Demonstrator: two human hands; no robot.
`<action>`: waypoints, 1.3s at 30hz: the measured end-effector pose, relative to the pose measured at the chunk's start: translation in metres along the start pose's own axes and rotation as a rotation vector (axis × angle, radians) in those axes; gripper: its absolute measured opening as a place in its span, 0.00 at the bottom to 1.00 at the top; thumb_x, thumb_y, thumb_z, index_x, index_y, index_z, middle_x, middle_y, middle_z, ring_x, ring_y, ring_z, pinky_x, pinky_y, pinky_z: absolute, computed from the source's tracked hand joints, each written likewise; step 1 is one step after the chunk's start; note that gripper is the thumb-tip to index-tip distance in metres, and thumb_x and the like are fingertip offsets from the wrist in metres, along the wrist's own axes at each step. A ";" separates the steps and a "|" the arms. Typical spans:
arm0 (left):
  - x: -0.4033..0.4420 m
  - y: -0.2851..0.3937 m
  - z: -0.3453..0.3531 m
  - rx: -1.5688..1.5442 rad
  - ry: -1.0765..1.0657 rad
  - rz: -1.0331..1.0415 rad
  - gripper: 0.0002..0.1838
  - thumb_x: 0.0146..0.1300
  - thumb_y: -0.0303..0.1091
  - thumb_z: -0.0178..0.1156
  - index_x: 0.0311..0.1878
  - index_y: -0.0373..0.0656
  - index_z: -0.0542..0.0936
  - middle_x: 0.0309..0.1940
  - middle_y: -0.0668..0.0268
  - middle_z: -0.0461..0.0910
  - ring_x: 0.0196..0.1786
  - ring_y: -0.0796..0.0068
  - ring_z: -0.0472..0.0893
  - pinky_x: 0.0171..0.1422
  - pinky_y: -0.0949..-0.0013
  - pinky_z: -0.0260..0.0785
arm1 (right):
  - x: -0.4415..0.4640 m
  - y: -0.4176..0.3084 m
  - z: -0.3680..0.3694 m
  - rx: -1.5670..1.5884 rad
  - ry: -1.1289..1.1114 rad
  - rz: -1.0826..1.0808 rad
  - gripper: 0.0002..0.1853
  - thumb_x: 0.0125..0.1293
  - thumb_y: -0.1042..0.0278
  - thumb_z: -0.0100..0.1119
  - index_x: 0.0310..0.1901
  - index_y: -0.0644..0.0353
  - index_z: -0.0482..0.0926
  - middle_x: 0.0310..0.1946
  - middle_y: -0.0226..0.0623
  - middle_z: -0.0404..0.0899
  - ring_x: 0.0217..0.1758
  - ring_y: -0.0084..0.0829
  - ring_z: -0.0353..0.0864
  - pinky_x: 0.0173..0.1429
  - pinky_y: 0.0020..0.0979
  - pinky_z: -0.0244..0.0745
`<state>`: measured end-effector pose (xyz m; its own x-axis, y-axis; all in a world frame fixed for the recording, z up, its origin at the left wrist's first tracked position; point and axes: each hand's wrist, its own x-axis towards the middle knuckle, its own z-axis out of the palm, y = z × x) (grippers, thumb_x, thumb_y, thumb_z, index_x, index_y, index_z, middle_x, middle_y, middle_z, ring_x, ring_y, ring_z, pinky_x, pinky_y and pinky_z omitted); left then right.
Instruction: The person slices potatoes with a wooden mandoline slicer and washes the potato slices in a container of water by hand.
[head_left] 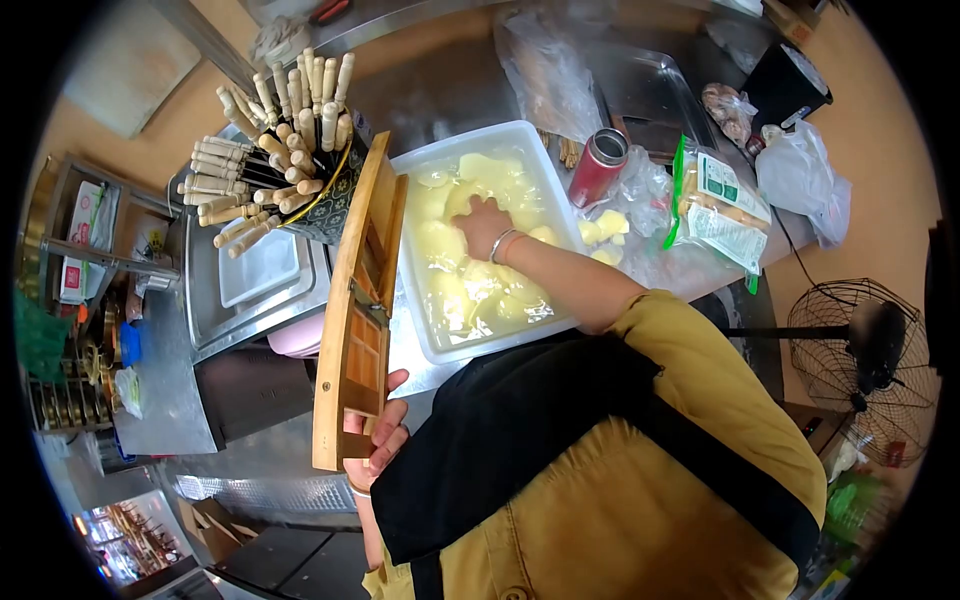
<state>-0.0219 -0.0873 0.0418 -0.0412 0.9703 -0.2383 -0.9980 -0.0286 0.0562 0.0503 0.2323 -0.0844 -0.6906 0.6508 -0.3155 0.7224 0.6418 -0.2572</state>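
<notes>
My left hand point(388, 432) is closed round the lower end of a long wooden slicer board point(350, 365) with framed openings. The board stands tilted along the left side of a white plastic tub point(545, 165). Pale yellow peeled potatoes point(490, 170), whole or cut, lie in cloudy water in the tub. My right hand point(482, 228), with a bracelet at its wrist, reaches into the tub. Its fingers are spread over the potatoes, and the fingertips are partly hidden at the water.
Left of the board stands a container point(335, 205) full of wooden-handled skewers. Right of the tub are a red flask point(602, 165), potato pieces point(605, 230) and a green-edged food packet point(720, 205). A wire-caged fan point(860, 360) stands at far right.
</notes>
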 end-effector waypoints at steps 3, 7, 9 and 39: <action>-0.001 -0.001 0.001 -0.001 -0.013 0.003 0.30 0.74 0.45 0.38 0.65 0.25 0.54 0.22 0.64 0.62 0.13 0.80 0.63 0.13 0.82 0.59 | 0.018 -0.002 0.013 0.025 0.060 -0.127 0.25 0.51 0.59 0.62 0.54 0.49 0.76 0.53 0.47 0.69 0.58 0.47 0.67 0.59 0.41 0.68; 0.000 -0.003 0.003 -0.006 -0.010 0.001 0.31 0.73 0.45 0.40 0.65 0.25 0.54 0.22 0.64 0.62 0.13 0.81 0.64 0.13 0.82 0.59 | 0.033 0.005 0.002 0.411 0.142 -0.291 0.23 0.49 0.56 0.65 0.47 0.55 0.80 0.43 0.47 0.76 0.50 0.43 0.75 0.55 0.35 0.71; -0.001 -0.003 0.003 0.022 0.000 0.017 0.31 0.73 0.45 0.41 0.65 0.25 0.54 0.22 0.64 0.62 0.13 0.81 0.64 0.13 0.82 0.60 | 0.026 0.006 -0.019 0.451 0.041 -0.327 0.28 0.50 0.51 0.65 0.50 0.60 0.77 0.43 0.47 0.77 0.49 0.41 0.76 0.54 0.34 0.70; 0.001 -0.006 0.004 0.074 0.003 0.007 0.32 0.70 0.43 0.49 0.64 0.25 0.55 0.23 0.66 0.63 0.14 0.83 0.63 0.15 0.84 0.59 | 0.004 -0.001 -0.024 0.339 0.295 -0.576 0.04 0.55 0.75 0.56 0.31 0.60 0.81 0.32 0.40 0.80 0.38 0.37 0.78 0.43 0.33 0.74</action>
<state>-0.0154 -0.0850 0.0454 -0.0488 0.9695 -0.2401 -0.9914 -0.0179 0.1294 0.0460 0.2444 -0.0636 -0.9107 0.3602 0.2020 0.1796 0.7859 -0.5917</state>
